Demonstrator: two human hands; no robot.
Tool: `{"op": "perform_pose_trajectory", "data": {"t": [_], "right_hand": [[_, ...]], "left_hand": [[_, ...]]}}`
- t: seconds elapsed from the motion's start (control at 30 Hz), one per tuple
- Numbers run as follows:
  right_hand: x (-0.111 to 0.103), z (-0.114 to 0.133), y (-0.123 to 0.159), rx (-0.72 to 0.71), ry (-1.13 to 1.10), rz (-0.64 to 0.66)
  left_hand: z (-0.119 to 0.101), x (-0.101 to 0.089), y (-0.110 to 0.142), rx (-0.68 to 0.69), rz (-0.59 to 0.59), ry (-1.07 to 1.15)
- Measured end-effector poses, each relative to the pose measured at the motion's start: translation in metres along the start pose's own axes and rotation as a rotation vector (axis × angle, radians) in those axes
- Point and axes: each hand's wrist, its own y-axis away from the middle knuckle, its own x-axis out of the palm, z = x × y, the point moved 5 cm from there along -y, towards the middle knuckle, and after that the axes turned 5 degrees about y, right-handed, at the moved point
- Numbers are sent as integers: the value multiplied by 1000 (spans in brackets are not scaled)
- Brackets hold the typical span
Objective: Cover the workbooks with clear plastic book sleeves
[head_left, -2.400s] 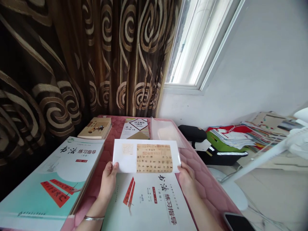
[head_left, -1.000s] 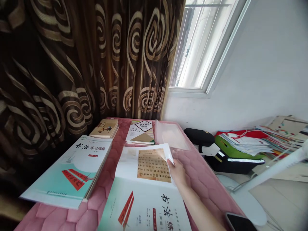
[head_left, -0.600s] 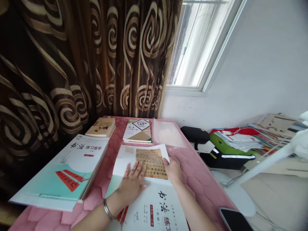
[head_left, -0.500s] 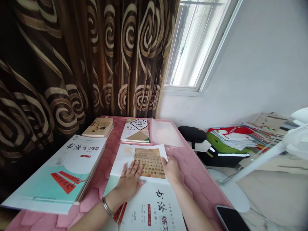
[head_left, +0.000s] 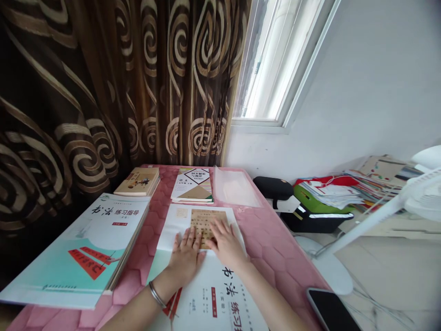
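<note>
Both hands lie flat with fingers spread, the left hand and the right hand side by side on an open book; neither is closed around anything. The book sits directly beneath them, its long axis running away from the person toward the curtain. Its fold crosses under the palms, though they cover much of it. Past the fold, the fingertips reach a tan calligraphy print on the far page; on the near page, the large title runs down the right side toward the person, partly beneath the right forearm. Left of the left hand is a teal-and-white book stack. Beyond the fingertips lie a workbook and a clear plastic sleeve. A phone lies to the right of the right forearm.
</note>
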Motion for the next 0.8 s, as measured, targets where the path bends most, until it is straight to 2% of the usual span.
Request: {"op": "perform_pose_trajectory", "data": {"t": [0.07, 0.13, 0.37, 0.47, 0.53, 0.6, 0.7, 0.8], "right_hand": [[9, 8, 3, -21, -15, 94], [14, 7, 5, 25, -6, 145], [18, -8, 8, 110, -3, 243], [20, -9, 8, 122, -6, 272], [21, -9, 8, 126, -8, 283], [22, -8, 8, 122, -10, 283], [23, -8, 7, 113, -12, 261], [22, -9, 6, 110, -16, 236]], "left_hand": [[3, -1, -2, -7, -11, 0], [11, -2, -4, -26, -23, -8], [72, -6, 4, -148, -139, -97], [83, -9, 7, -254, -205, -183], [76, -12, 1, -284, -243, -250], [59, -12, -15, -243, -226, -260], [32, -6, -49, -125, -86, -131], [21, -3, -80, -68, 8, -17]]}}
